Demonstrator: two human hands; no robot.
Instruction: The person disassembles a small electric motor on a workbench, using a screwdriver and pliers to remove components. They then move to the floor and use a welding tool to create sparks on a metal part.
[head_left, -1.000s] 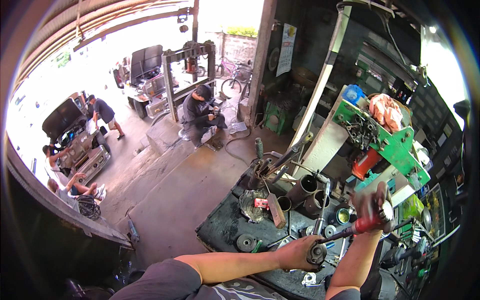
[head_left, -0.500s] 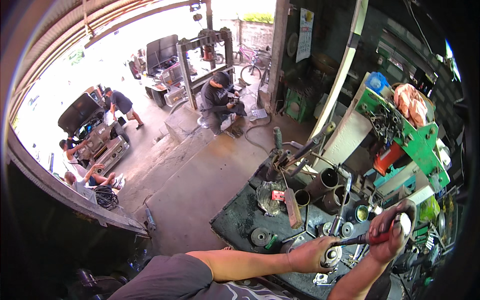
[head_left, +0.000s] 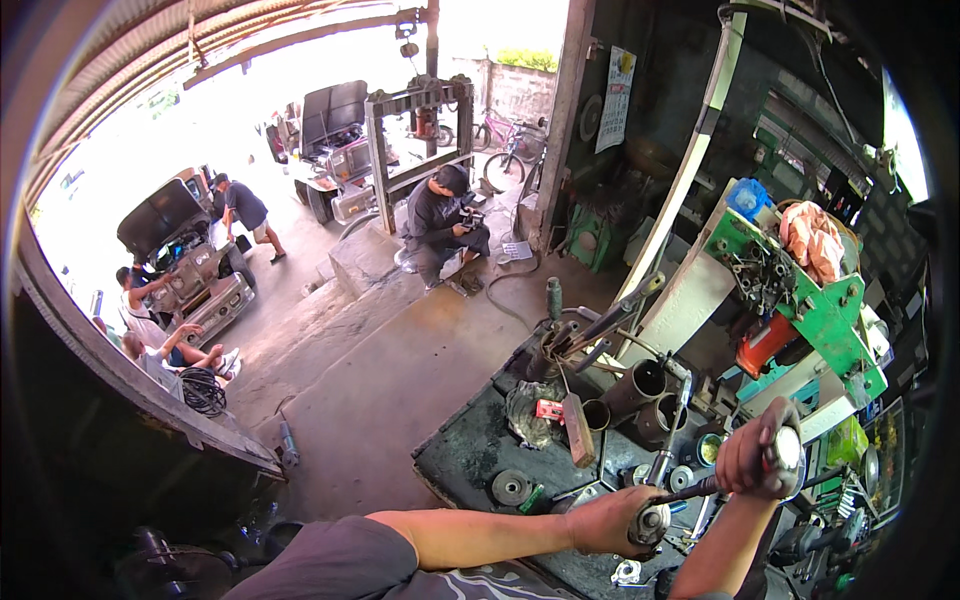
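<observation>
Gripping, left hand (head_left: pixel 602 522): I see it closed around a round metal part (head_left: pixel 652 522), above the counter (head_left: pixel 455 465), towards its near edge.
Right hand (head_left: pixel 752 458): fisted on a dark-shafted tool (head_left: pixel 690 491), tip at the part; contact I can't tell.
Pale-ended handle (head_left: pixel 788 448): red grip, visible half a second ago, now mostly covered; probably a re-grip, same work.

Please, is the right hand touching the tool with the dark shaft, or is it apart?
Touching. The head view shows it plainly: the right hand is closed around the tool, whose dark shaft sticks out of the grip.
</observation>
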